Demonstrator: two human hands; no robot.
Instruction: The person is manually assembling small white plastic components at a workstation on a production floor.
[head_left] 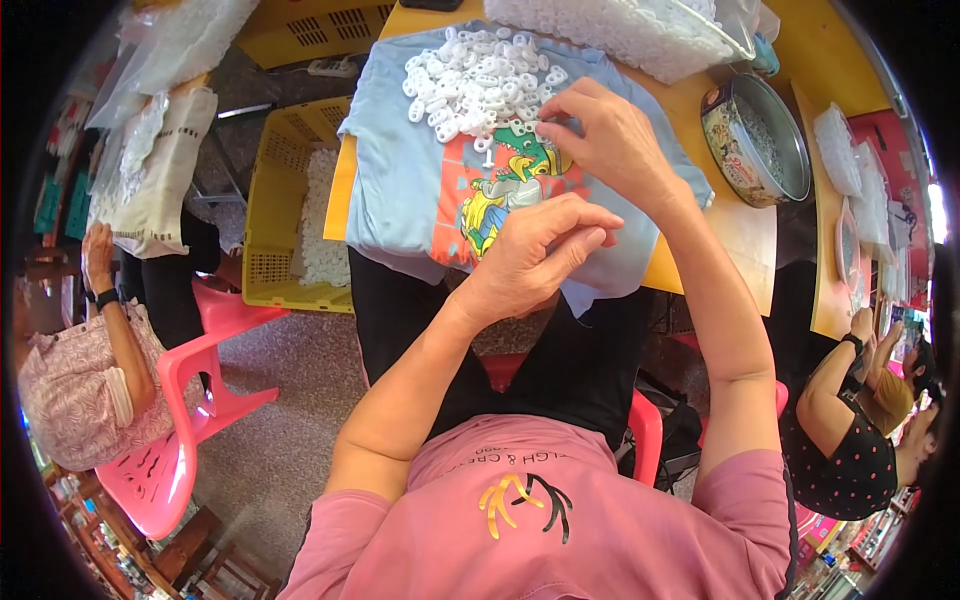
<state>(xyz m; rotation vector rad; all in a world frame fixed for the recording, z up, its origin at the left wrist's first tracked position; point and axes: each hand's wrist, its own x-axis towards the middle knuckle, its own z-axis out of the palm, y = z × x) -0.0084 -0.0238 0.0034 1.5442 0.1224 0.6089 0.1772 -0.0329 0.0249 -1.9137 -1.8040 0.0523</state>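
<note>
A heap of small white plastic pieces with holes (478, 80) lies on a light blue cloth (385, 190) with a printed cartoon patch. At the heap's right edge is my right hand (608, 138), its fingers bent in a pinch close to the nearest pieces; whether a piece is between the fingertips I cannot make out. Nearer to me, over the cloth's front part, my left hand (535, 250) is curled with thumb and forefinger together. Anything inside it is hidden. One loose white piece (489, 158) sits on the print, apart from the heap.
A round tin (715, 140) with small pieces stands right on the yellow table (735, 255). A white basket (690, 60) of pieces is at the back. Left is a yellow crate (262, 265); a pink chair (180, 420) is nearby. Other people sit at both sides.
</note>
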